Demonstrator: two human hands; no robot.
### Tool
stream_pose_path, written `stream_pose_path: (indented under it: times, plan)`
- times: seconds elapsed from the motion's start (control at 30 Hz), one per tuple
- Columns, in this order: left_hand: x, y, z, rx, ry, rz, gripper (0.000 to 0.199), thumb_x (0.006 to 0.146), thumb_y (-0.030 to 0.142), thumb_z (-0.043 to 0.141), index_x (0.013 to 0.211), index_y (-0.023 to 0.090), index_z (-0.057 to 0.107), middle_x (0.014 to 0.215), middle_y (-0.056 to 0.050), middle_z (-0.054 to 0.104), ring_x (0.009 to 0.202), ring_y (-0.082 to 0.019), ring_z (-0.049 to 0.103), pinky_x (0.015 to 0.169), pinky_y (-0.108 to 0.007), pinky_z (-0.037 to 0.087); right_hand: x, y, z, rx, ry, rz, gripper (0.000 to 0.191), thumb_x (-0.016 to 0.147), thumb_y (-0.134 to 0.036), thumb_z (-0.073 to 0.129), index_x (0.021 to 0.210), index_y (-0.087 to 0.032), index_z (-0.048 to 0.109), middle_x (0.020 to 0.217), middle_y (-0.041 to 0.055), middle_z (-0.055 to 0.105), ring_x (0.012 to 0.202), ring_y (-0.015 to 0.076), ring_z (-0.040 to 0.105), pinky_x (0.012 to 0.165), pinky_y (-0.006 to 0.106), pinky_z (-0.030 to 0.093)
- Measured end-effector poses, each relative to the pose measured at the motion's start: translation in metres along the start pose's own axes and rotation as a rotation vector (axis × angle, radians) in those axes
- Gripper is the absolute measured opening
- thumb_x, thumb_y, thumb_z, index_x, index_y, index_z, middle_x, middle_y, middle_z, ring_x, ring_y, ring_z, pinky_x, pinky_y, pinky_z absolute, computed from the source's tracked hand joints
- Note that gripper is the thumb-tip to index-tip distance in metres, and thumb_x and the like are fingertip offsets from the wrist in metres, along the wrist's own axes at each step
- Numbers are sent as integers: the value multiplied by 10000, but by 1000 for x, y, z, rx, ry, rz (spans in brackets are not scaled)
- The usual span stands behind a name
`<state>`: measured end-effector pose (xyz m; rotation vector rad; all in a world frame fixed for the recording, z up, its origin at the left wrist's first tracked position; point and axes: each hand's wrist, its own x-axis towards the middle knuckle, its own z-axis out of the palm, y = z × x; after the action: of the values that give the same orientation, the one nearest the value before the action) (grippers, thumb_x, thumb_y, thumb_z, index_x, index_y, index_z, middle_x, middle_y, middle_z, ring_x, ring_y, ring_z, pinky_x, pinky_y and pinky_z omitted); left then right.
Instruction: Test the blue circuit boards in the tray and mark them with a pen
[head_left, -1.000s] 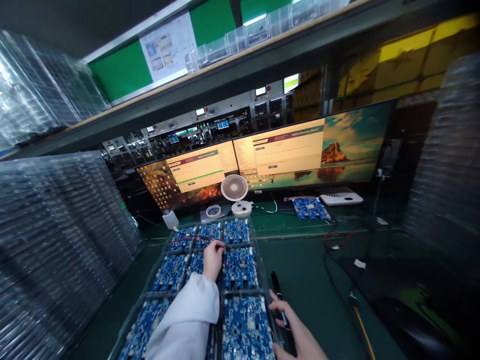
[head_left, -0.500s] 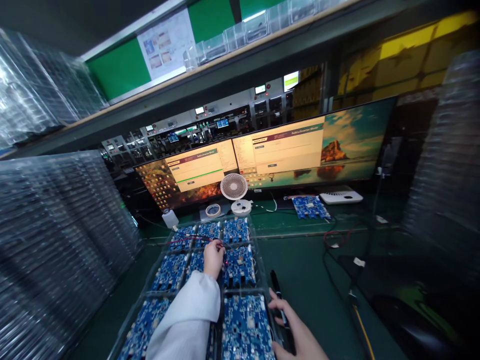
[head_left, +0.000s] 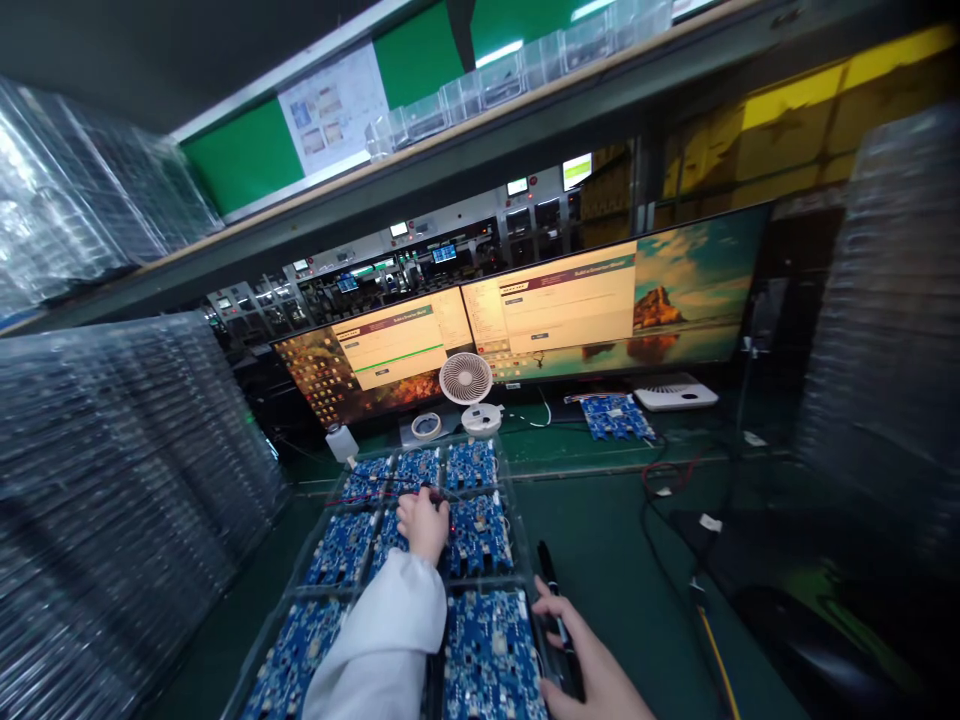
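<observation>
Nine blue circuit boards (head_left: 480, 535) lie in a clear tray (head_left: 525, 560) in three rows of three, and both of my hands are at that tray. My left hand (head_left: 424, 525), in a white sleeve (head_left: 390, 640), is curled over the middle board of the middle row, fingers drawn together around a thin probe (head_left: 442, 495) whose tip pokes out just beyond the knuckles; I cannot make out exactly how the fingertips pinch it. From that grip a red wire (head_left: 360, 497) runs off to the left across the far row of boards. A small red light glows on the board just right of the left hand. My right hand (head_left: 581, 660) rests at the tray's right edge, beside the nearest right-hand board, with its fingers closed on a black pen-like tool (head_left: 555, 615) that points away from me along the green mat (head_left: 615, 540). Beyond the left hand, past the far end of the tray, stand a small white desk fan (head_left: 466, 382), a roll of tape (head_left: 426, 426) and a small white bottle (head_left: 343, 441). Farther right of those, well apart from the right hand, a single blue board (head_left: 616, 416) lies on the mat next to a white box (head_left: 675, 396). Two monitors (head_left: 570, 300) stand behind all this, and stacks of clear trays (head_left: 112, 500) rise to the left of my left arm.
</observation>
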<state>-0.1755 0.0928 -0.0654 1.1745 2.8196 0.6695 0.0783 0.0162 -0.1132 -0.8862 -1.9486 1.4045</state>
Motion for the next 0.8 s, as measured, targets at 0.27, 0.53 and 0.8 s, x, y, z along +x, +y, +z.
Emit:
stream_pose_path:
  times: [0.27,0.53,0.8]
  plan:
    - [-15,-3,-27,85,78,276,144,813,242,527,814,211,668,1050,-73,534,1063,-245,456,1028,-482,209,-2,-7,-2,26,24,-3,505,689,-263,538,1179,-208,428,1494,141,276,1397,205,224,1059,307,361]
    - [-53,12,-19,-31,-202,451,121,815,297,589,890,223,652,999,-44,598,1033,-242,506,922,-404,303,-2,-3,-1,19,10,-11,508,693,-274,548,1182,-212,427,1483,140,295,1395,213,233,1067,349,366]
    - [-50,13,-6,-68,-259,504,131,871,243,548,783,186,625,915,-25,622,937,-195,556,873,-317,349,-5,-19,-15,-5,37,1,508,724,-296,535,1213,-198,439,1407,121,418,1293,220,410,1046,356,402]
